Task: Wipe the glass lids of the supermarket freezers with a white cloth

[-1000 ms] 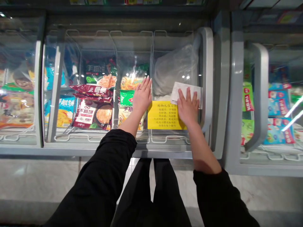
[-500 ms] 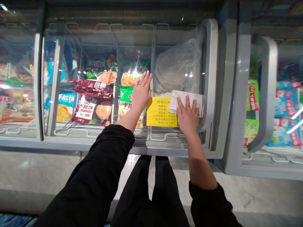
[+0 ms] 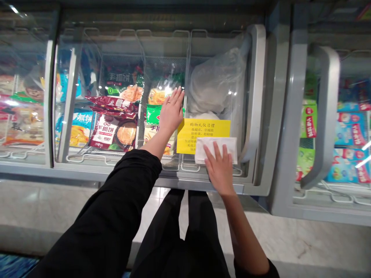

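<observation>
My right hand (image 3: 220,170) lies flat with spread fingers on a folded white cloth or paper towel (image 3: 199,153), pressing it to the freezer's glass lid (image 3: 211,46). The white piece covers the lower right part of a yellow sign (image 3: 185,135) with printed characters. Left of that sign my left hand (image 3: 172,112) rests on the glass, fingers stretched out, a ring on one of them. It holds nothing and partly hides a green and white food packet (image 3: 152,114) beneath the lid.
A thick grey handle (image 3: 257,92) curves up at the lid's right end. Below the glass, wire baskets hold maroon packets (image 3: 102,131) and a clear plastic bag (image 3: 213,81). Another freezer section with a grey handle (image 3: 327,116) stands to the right. A pale tiled floor (image 3: 58,204) lies below.
My right hand has slid the white piece down and left across the glass, uncovering the sign's top right and covering its lower part. My left hand has stayed nearly in place.
</observation>
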The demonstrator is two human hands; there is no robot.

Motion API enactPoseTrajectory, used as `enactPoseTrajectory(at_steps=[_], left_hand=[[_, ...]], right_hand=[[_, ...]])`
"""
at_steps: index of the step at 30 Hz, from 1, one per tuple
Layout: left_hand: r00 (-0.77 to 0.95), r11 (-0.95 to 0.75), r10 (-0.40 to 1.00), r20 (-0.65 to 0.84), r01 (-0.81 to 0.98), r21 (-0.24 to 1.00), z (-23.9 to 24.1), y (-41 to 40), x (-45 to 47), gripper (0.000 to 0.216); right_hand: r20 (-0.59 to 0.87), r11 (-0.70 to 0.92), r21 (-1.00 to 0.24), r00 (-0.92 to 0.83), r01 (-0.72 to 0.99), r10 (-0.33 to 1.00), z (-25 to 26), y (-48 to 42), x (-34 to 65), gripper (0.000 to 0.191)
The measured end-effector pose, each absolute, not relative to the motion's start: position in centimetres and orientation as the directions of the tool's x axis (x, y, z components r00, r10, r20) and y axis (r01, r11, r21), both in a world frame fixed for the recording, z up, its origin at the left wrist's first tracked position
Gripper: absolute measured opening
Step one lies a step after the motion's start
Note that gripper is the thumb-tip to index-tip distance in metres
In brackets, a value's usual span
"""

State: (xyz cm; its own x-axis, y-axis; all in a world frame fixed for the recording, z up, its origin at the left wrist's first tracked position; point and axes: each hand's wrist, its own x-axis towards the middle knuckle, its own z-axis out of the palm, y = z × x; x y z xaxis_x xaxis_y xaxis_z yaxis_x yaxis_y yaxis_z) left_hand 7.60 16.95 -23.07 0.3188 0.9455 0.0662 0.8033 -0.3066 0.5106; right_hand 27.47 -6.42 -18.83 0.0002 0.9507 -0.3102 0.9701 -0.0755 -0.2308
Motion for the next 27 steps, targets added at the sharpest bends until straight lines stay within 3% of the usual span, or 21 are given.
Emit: enactPoseTrajectory(at_steps=[3,5,12,16,21,27], left_hand=[[0.305,-0.298,0.949,0.075,0.800,0.520,-23.2,17.0,7.6,0.066],[0.297,-0.288,0.952,0.070,0.801,0.525,-23.2,17.0,7.6,0.064],[0.301,-0.284,0.952,0.060,0.789,0.545,-23.2,17.1,7.5,0.064],[0.311,-0.300,0.948,0.069,0.797,0.525,-23.3,17.1,7.4,0.061],[0.323,-0.319,0.943,0.081,0.808,0.496,-23.6,17.2,7.4,0.059],[0.329,-0.309,0.943,0.053,0.802,0.511,-23.6,17.4,7.2,0.061]], right_hand=[[-0.277,-0.217,-0.227,0.151,0.950,0.949,-19.2,-5.4,29.1,0.057],[-0.265,-0.230,-0.244,0.163,0.942,0.950,-19.5,-3.5,27.9,0.057],[-0.297,0.027,-0.326,-0.129,0.945,0.946,-19.1,-5.0,23.4,0.059],[-0.307,-0.078,-0.274,-0.010,0.959,0.952,-19.0,-7.0,26.6,0.059],[-0.245,-0.149,-0.266,0.082,0.952,0.966,-19.6,-0.7,26.4,0.058],[-0.260,0.104,-0.355,-0.205,0.929,0.944,-19.5,-1.5,21.7,0.064]])
